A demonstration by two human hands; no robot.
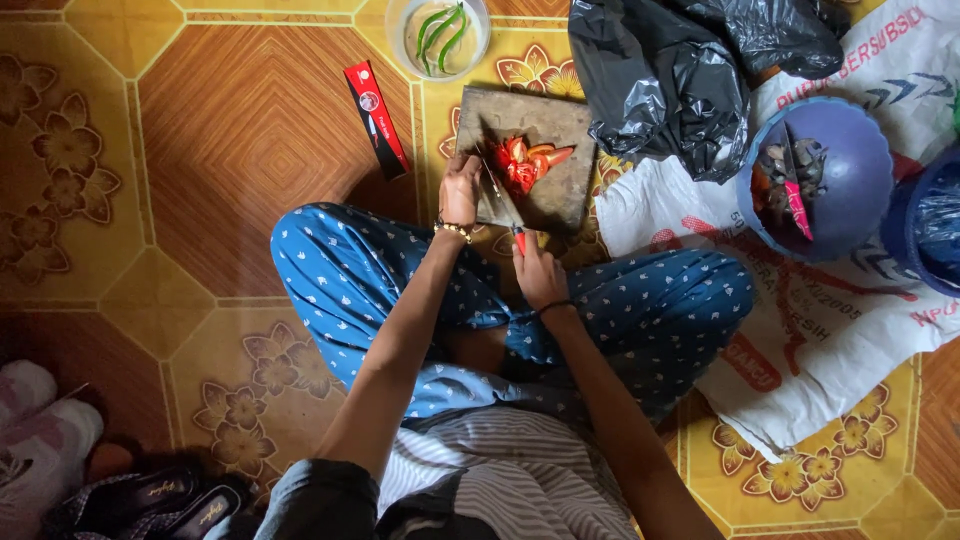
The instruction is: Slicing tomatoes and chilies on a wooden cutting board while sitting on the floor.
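A person sits cross-legged on the floor [250,130], with a dark cutting board [560,185] just beyond the knees. The right hand [540,275] has its fingers closed around the red handle of a knife [505,205]; the blade is thin and dark against the board, so its edge is hard to follow, and the tip seems to reach the pile of red tomato pieces [528,163] in the middle of the board. The left hand [460,190] rests on the board's left edge, fingers curled; whether they press a piece of tomato or only the board cannot be told, since the fingertips are hidden under the hand.

Beyond the board's far left corner stands a clear bowl [405,45] with green chillies [440,30] in it, its far rim cut off by the picture's edge. To the left of the board lies a red and black knife package [377,118]. A crumpled black plastic bag [660,80] touches the board's right side and hides its far right corner. Further right of the board, on a white printed sack [800,320], sits a blue bowl [850,190] holding dark scraps that are too dim to name, and a second blue bowl [925,225] is cut off at the right.
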